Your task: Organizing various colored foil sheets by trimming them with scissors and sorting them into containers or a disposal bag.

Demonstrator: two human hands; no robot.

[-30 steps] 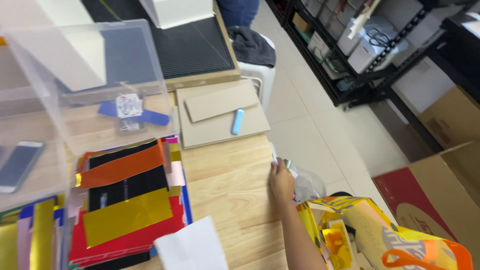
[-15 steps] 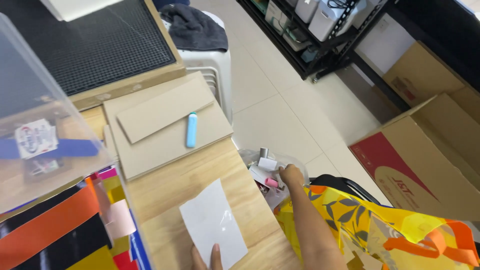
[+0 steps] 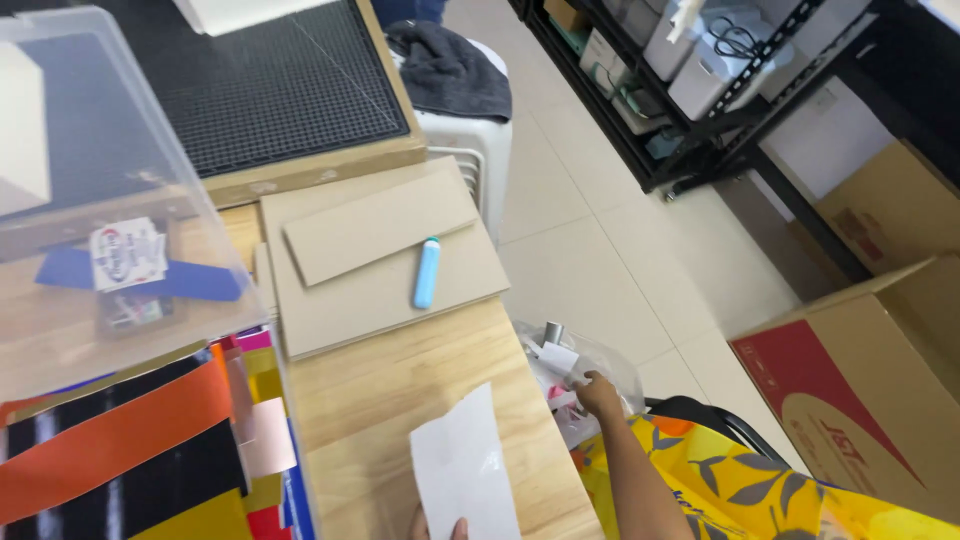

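With the right hand (image 3: 600, 393) reaching into the clear plastic bag of small items (image 3: 575, 375) off the table's right edge, fingers hidden so its grip is unclear, the white paper sheet (image 3: 465, 465) pinched only at its near edge by the left hand (image 3: 435, 527) could slip or crease

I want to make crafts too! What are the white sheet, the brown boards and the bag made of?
The white sheet, held at its bottom edge by the left hand, looks like glossy paper or thin plastic: it shines. The brown boards look like matte cardboard, flat and dull. The bag that the right hand reaches into looks like thin clear plastic: crinkly and see-through.
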